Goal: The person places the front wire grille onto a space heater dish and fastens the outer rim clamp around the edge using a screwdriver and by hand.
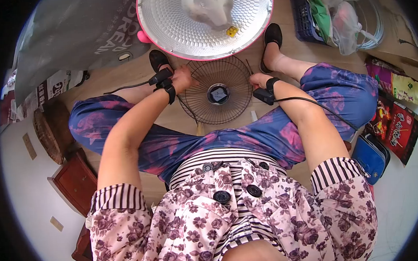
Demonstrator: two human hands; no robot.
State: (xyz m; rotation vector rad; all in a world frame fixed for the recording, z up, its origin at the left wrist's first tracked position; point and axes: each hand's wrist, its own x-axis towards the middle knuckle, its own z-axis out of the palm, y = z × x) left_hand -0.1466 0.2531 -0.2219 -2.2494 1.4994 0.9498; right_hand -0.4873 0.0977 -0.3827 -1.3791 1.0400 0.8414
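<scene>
The left hand grasped the wire grille, whether the right hand did was unclear, and even support seemed wise.

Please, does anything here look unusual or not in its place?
Yes: the round wire guard is off the shiny dish, between the left hand and right hand, so the dish looks uncovered. A yellow patch inside it also looks odd; its nature is unclear.
</scene>
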